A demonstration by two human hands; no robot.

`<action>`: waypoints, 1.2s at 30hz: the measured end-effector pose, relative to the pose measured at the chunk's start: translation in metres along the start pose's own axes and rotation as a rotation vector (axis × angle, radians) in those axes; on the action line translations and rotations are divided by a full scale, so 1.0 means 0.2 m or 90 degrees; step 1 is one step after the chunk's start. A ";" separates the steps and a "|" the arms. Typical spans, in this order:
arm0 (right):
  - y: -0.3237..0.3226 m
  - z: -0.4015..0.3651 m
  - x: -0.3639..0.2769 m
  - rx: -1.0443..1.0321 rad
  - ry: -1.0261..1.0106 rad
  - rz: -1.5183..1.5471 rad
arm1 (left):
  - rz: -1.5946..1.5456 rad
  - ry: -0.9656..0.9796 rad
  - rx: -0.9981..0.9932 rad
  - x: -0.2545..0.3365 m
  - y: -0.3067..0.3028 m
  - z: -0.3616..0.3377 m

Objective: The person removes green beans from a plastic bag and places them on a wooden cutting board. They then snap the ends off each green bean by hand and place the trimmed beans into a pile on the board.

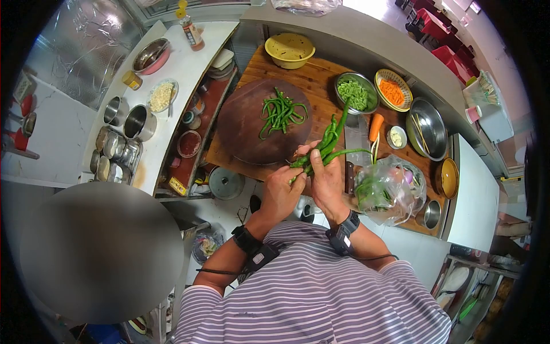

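Note:
Several long green chili peppers (331, 136) stick up and to the right from my right hand (327, 184), whose fingers are wrapped round them. My left hand (282, 188) is closed at the lower ends of the same peppers, fingertips pinched there; what exactly lies between them is partly hidden. Both hands are just in front of a round, dark chopping board (243, 123). On that board lies a pile of green chili peppers (281, 114). A cleaver (356, 137) rests flat on the wooden table (252, 166), right of my hands.
Close to my right forearm sits a clear plastic bag (395, 192) of vegetables. Beyond are a carrot (376, 126), a bowl of chopped greens (356, 94), a basket of shredded carrot (393, 92) and a yellow basin (290, 50). A white counter (189, 63) with containers stands left.

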State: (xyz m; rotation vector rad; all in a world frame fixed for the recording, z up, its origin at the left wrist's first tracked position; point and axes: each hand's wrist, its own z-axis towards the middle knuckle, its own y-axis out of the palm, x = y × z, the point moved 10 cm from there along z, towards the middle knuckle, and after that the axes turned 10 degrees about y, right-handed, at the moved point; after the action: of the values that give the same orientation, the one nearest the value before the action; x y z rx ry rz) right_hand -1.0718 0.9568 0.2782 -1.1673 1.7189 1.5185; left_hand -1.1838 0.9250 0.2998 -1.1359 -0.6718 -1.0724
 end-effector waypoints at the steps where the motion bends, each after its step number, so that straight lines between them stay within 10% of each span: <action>1: -0.01 0.00 -0.01 0.013 -0.011 -0.014 | 0.025 0.011 0.005 0.02 -0.01 0.00; 12: -0.03 0.01 0.02 0.021 -0.028 0.023 | 0.156 0.082 -0.019 0.11 -0.04 0.01; 17: -0.05 -0.05 -0.11 0.133 -0.185 -0.444 | 0.186 0.073 -0.029 0.10 -0.04 -0.01; 36: -0.01 -0.08 -0.18 0.101 -0.213 -0.506 | 0.104 0.047 -0.136 0.05 0.13 -0.03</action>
State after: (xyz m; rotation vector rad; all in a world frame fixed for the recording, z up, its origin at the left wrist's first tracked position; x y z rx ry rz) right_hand -1.0522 0.9503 0.3107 -1.2192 0.9501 0.9843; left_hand -1.1576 0.9183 0.2963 -1.3039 -0.4054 -1.0580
